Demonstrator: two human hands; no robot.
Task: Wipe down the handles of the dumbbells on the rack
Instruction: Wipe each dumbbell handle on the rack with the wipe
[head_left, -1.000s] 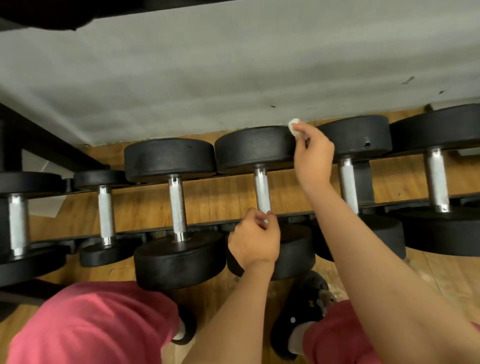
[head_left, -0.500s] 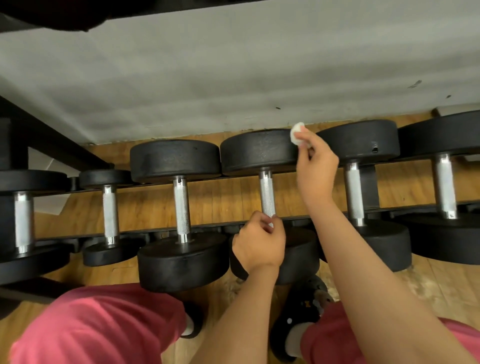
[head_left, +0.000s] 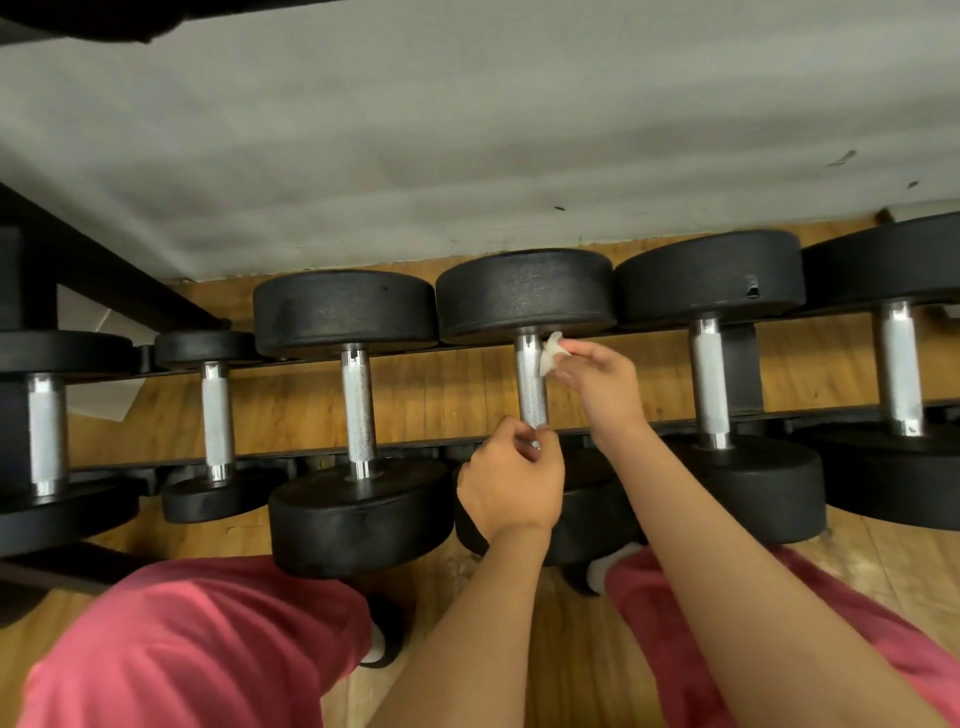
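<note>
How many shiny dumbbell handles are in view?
6, in a row: far left, short one, third, fourth gripped by the left hand, fifth, far right. More may lie off-frame.

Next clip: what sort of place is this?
Probably a gym or weight room: black dumbbells lie in a row on a low rack over a wooden floor, and the right hand holds a white wipe beside one knurled metal handle.
</note>
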